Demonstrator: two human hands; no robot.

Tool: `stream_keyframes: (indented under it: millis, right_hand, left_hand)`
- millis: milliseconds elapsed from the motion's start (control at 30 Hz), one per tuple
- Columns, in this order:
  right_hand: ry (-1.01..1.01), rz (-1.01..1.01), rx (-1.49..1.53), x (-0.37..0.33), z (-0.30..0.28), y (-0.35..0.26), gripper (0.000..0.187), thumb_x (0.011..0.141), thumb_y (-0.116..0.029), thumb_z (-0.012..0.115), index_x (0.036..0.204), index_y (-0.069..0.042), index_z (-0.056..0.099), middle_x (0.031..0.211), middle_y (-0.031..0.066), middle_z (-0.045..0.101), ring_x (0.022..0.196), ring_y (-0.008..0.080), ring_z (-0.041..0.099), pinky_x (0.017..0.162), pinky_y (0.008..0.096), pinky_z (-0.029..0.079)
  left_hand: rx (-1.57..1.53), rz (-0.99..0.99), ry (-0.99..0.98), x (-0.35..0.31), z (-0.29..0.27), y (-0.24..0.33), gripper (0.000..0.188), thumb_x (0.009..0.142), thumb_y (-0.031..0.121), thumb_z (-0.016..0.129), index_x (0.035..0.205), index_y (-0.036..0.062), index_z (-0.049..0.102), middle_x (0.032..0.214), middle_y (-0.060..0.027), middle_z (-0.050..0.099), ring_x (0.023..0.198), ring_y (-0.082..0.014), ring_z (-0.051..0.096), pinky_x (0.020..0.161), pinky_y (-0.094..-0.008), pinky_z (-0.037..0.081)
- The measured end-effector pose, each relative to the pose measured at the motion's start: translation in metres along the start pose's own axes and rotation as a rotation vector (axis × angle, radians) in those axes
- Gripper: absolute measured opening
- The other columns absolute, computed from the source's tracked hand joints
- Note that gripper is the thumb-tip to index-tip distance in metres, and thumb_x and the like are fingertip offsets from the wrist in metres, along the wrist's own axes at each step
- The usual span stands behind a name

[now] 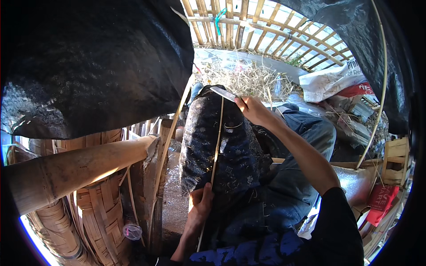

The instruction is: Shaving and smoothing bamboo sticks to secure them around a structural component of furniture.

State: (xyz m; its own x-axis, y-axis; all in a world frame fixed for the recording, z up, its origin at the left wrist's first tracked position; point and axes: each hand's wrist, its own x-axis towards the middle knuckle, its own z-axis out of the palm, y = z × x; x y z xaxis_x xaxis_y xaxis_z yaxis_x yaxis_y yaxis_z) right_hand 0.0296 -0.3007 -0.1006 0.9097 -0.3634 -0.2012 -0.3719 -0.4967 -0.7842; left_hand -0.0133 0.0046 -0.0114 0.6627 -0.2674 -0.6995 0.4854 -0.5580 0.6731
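We see a dark navy cloth [226, 146] with a pale flower pattern. Across the cloth lies a tan bamboo strip [216, 153]. At its far end sits a silvery grey knife blade [223, 93]. Left of the cloth stand golden-brown woven baskets [100, 208], under a black sheet [88, 62].

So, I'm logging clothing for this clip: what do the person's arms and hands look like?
Both hands are bare: no gloves, rings or watch visible. The right hand leads to a bare forearm and a short black sleeve ending near the elbow. The left hand has a bare forearm too; its sleeve is out of view.
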Motion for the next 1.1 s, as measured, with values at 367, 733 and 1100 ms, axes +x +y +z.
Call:
stream_keyframes:
  millis: [367, 733, 1100]
  right_hand:
    - [-0.252, 0.100, 0.052, -0.018, 0.004, -0.004, 0.054, 0.095, -0.043, 0.037, 0.076, 0.004, 0.053, 0.058, 0.0176, 0.049, 0.052, 0.0217, 0.045, 0.053, 0.0398, 0.038]
    - [-0.504, 0.041, -0.047, -0.069, -0.011, -0.034, 0.048, 0.094, -0.043, 0.038, 0.092, 0.002, 0.057, 0.060, 0.0095, 0.050, 0.057, 0.0191, 0.051, 0.057, 0.0350, 0.044]
    - [-0.307, 0.069, -0.041, -0.032, -0.005, -0.026, 0.045, 0.097, -0.035, 0.037, 0.072, 0.000, 0.051, 0.051, 0.0060, 0.044, 0.045, 0.0170, 0.044, 0.047, 0.0375, 0.035]
  left_hand:
    - [0.097, -0.019, -0.018, -0.001, -0.001, 0.020, 0.051, 0.092, 0.036, 0.046, 0.054, 0.0022, 0.045, 0.048, 0.0026, 0.037, 0.047, -0.0056, 0.033, 0.044, -0.0280, 0.024]
    - [0.061, -0.009, -0.055, -0.003, -0.001, 0.018, 0.048, 0.093, 0.033, 0.046, 0.055, 0.0035, 0.046, 0.050, 0.0047, 0.037, 0.049, -0.0036, 0.031, 0.044, -0.0262, 0.022]
    - [-0.053, -0.006, -0.129, 0.008, -0.004, 0.025, 0.048, 0.094, 0.034, 0.044, 0.054, 0.0068, 0.041, 0.051, 0.0071, 0.033, 0.049, -0.0016, 0.029, 0.044, -0.0250, 0.020]
